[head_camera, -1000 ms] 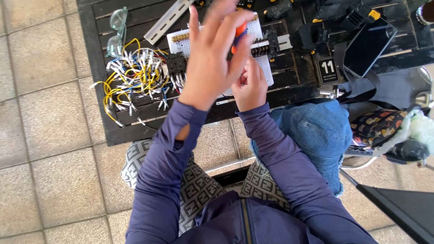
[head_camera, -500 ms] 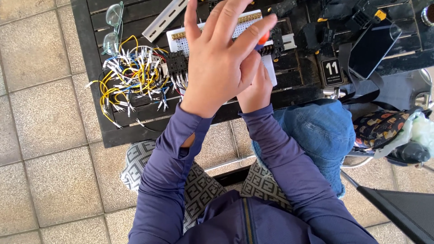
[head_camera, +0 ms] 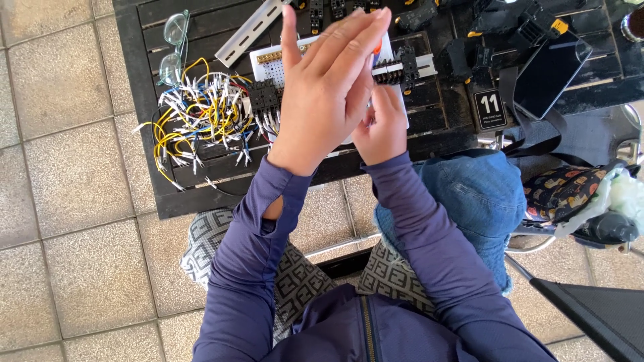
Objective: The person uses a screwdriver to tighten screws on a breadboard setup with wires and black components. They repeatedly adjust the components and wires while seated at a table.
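My left hand (head_camera: pixel 325 94) is raised flat above a white perforated board (head_camera: pixel 268 64), fingers stretched out and nothing in it; it hides most of the board. My right hand (head_camera: pixel 384 127) sits just behind and below it, curled around a tool with an orange handle (head_camera: pixel 378 47) that is mostly hidden. A black terminal block (head_camera: pixel 263 99) stands on the board's left part, and a black socket on a short rail (head_camera: pixel 401 67) lies by its right edge. Left of the board is a tangle of yellow, white and blue wires (head_camera: pixel 194 117).
All of this rests on a black slatted table (head_camera: pixel 201 191) over a tiled floor. Clear safety glasses (head_camera: pixel 176 47) and a metal rail (head_camera: pixel 251 30) lie at the back left. At the right are a dark phone (head_camera: pixel 550 67), a number placard (head_camera: pixel 490 109) and a patterned bag (head_camera: pixel 570 188).
My left hand has drifted slightly right and its spread fingers have drawn closer together. The right hand stays behind it with the orange-handled tool.
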